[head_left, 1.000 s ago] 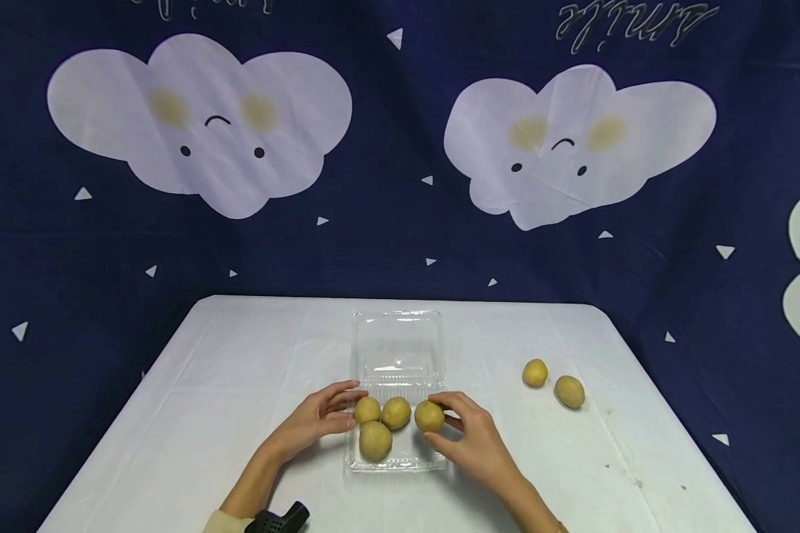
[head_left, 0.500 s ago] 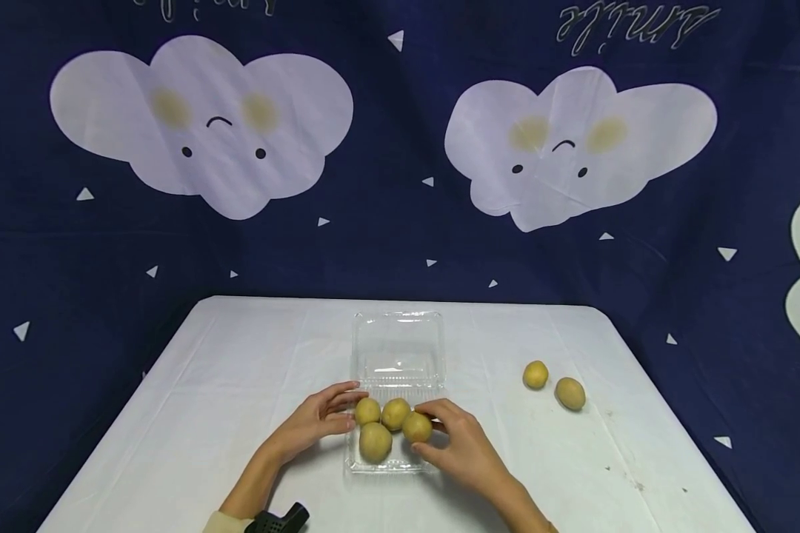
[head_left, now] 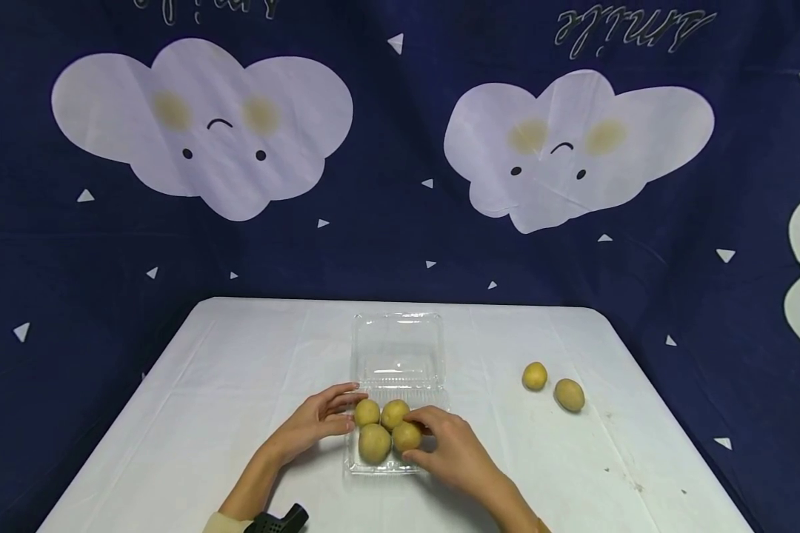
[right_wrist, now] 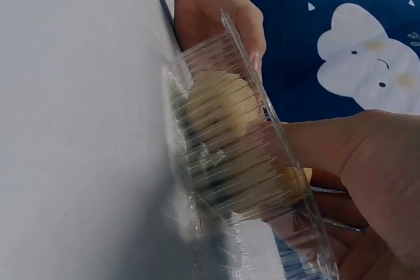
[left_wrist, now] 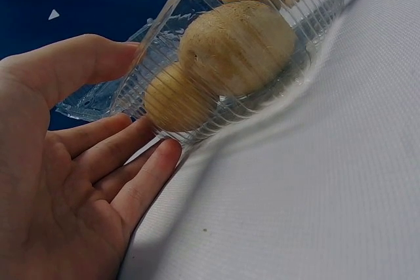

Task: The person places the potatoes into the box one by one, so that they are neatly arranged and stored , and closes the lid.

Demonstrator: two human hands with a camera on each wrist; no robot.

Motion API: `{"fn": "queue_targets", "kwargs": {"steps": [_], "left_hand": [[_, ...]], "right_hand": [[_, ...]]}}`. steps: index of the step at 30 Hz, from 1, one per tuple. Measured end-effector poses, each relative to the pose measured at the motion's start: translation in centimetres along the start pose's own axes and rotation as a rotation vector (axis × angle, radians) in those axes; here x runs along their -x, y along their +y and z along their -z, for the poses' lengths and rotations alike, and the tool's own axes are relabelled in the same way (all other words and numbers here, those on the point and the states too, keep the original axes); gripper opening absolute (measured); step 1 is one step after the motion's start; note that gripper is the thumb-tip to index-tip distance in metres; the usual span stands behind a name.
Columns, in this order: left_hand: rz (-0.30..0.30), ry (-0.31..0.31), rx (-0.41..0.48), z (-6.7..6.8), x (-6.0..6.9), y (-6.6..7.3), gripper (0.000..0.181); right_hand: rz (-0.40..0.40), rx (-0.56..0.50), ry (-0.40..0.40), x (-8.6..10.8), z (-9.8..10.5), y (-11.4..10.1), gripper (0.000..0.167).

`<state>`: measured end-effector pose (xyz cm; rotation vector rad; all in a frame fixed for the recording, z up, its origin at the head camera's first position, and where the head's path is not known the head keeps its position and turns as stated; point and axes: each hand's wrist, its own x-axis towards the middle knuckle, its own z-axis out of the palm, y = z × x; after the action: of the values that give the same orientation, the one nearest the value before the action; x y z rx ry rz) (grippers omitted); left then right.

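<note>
A clear plastic box [head_left: 400,468] lies with its lid [head_left: 398,348] folded back. Several yellow-brown round fruits are inside, among them a large one [head_left: 374,444] at front left. My right hand [head_left: 456,451] pinches the front-right fruit [head_left: 407,437] between thumb and fingers, down among the others. My left hand [head_left: 310,422] touches the box's left side, its fingers spread and loosely bent; in the left wrist view the thumb and fingertips of the left hand [left_wrist: 85,155] meet the ribbed wall. From the right wrist view, the wall [right_wrist: 220,122] partly covers the fruits.
Two loose fruits, a small yellow one [head_left: 535,376] and a browner one [head_left: 570,395], lie to the right on the white-covered table [head_left: 240,370]. Small dark specks mark the cloth near the right edge. Behind the table hangs a dark blue cloth [head_left: 387,244] with white clouds.
My right hand has moved left and slightly toward the front with its fruit, from the box's right side to beside the large fruit. The left hand has stayed in place.
</note>
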<state>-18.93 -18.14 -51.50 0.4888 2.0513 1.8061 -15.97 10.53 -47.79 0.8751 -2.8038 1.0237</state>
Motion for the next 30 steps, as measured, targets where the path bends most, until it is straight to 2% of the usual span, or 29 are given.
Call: {"fn": "queue_targets", "kwargs": {"steps": [15, 30], "left_hand": [[-0.017, -0.004, 0.003, 0.0, 0.0, 0.0, 0.062], [-0.023, 0.004, -0.013, 0.0, 0.1, -0.1, 0.061]], "right_hand": [[0.005, -0.019, -0.036, -0.7, -0.4, 0.2, 0.052], [0.021, 0.053, -0.092, -1.2, -0.1, 0.3, 0.053]]}}
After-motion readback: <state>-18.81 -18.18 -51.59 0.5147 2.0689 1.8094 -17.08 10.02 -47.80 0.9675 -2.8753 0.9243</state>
